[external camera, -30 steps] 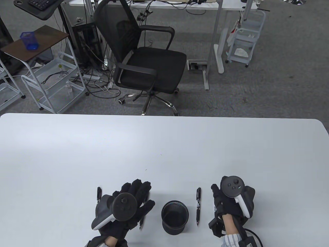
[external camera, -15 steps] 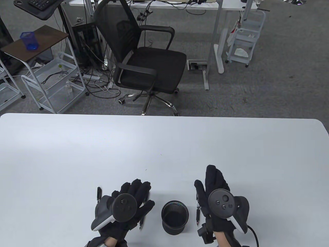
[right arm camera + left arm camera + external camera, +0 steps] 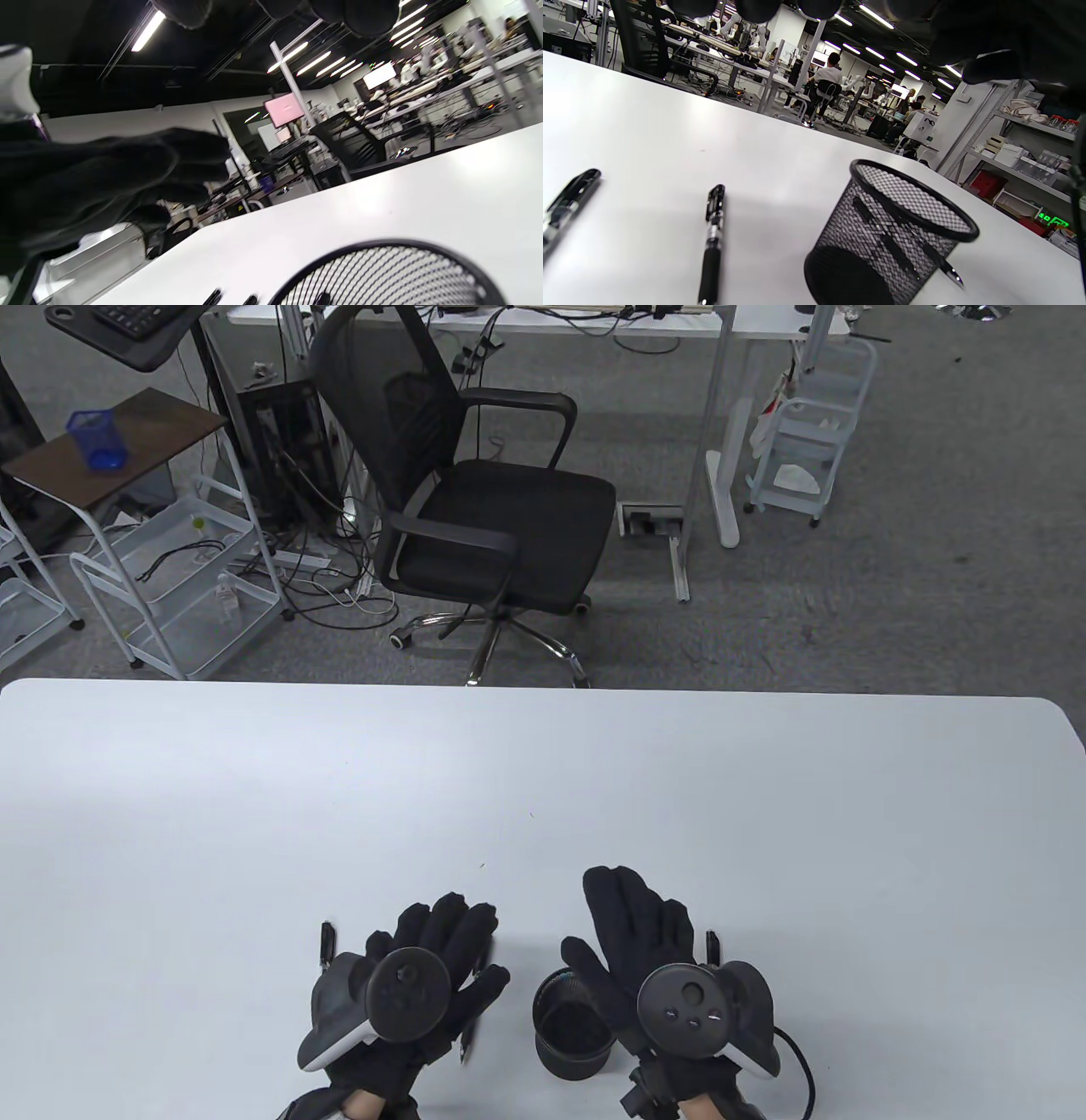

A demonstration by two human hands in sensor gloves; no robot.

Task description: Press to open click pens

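A black mesh pen cup (image 3: 570, 1042) stands near the table's front edge between my hands; it also shows in the left wrist view (image 3: 891, 237) and the right wrist view (image 3: 382, 271). My left hand (image 3: 437, 950) lies open and flat over one click pen (image 3: 465, 1045); another pen (image 3: 327, 943) lies just left of it. Both pens show in the left wrist view (image 3: 712, 237) (image 3: 568, 203). My right hand (image 3: 632, 933) is open, fingers spread, above the cup's right rim, holding nothing. It hides the pen right of the cup, whose tip shows in the left wrist view (image 3: 952, 277). Another pen (image 3: 711, 943) peeks out at its right.
The white table (image 3: 543, 780) stretches wide beyond the hands. A black office chair (image 3: 475, 517) stands on the floor behind the far edge. White carts (image 3: 170, 585) stand at the back left.
My right hand has opened and moved left, from right of the pens to above the cup's right side, covering the pen beside the cup. The left hand has stayed in place.
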